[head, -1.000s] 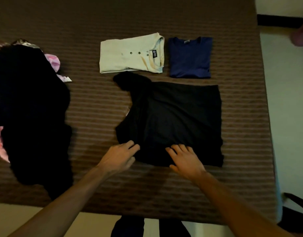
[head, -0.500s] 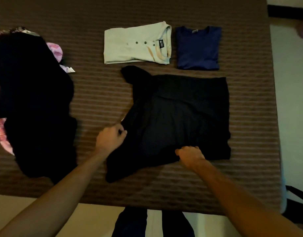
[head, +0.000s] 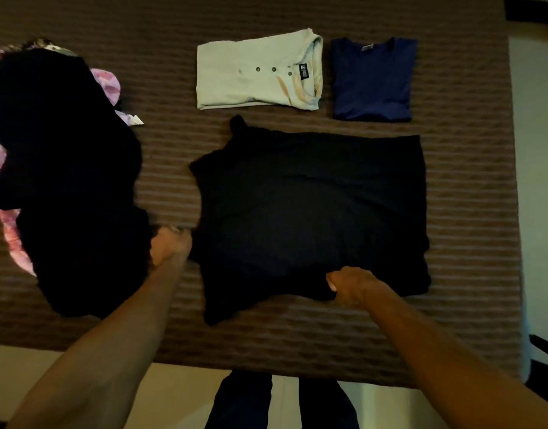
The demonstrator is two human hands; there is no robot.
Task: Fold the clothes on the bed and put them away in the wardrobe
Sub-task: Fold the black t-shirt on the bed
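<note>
Our left hand [head: 170,244] is curled into a fist pinching the left edge of the black T-shirt [head: 313,209], and our right hand [head: 348,284] grips its near hem with fingers curled over the cloth. The shirt lies spread flat in the middle of the brown striped bedspread [head: 470,181], one sleeve poking out at its far left corner. Just beyond it sit two folded tops side by side: a pale green henley shirt [head: 254,72] with buttons and a navy T-shirt [head: 373,80]. To the left lies a heap of dark clothes [head: 59,168] over pink fabric [head: 107,85].
</note>
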